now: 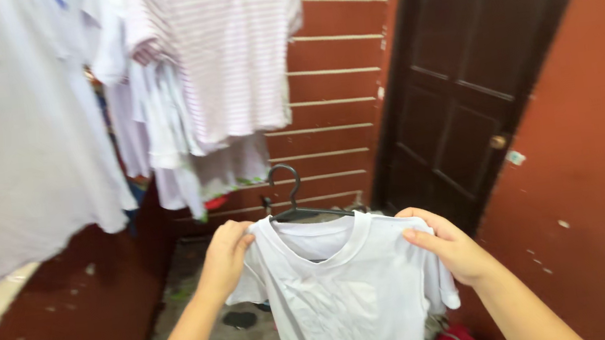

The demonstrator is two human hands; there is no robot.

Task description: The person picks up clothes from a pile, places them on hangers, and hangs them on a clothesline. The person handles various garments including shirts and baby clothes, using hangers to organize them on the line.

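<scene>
Pinching both shoulders, left hand [227,254] and right hand [446,244] each keep a closed grip on the white T-shirt [345,295], light, limp, likely damp, hanging between them on a dark hanger [297,197].

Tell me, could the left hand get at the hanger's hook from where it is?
Probably yes. The left hand grips the white T-shirt at the shoulder, and the dark hanger hook rises just beside it with nothing between. It would have to release its grip first.

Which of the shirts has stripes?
The pink-and-white striped T-shirt hanging at top centre. The white T-shirt on the dark hanger, held by both hands, and the other hanging white garments are plain.
</scene>
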